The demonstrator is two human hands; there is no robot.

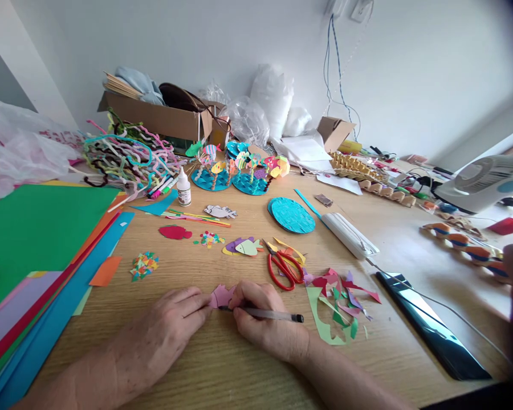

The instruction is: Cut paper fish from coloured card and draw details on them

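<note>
A small pink paper cutout (222, 296) lies at the near middle of the table, partly hidden by my fingers. My left hand (175, 319) has its fingers together, with the tips gripping the cutout's left edge. In my right hand (267, 324) is a pen (273, 314) with a grey barrel and black end; its tip is at the cutout's lower edge. Just beyond lie purple and pale green paper fish (248, 246), a red paper fish (175, 232) and a white fish with drawn lines (220, 212). Red-handled scissors (285, 270) rest to the right, blades partly apart.
Paper scraps (342, 307) lie right of my hand, near a black glossy object (431, 324) and a white power strip (350, 235). Coloured sheets (47, 228) are stacked left. Farther back stand a glue bottle (183, 189), blue discs (291, 215) and fish decorations (250, 181).
</note>
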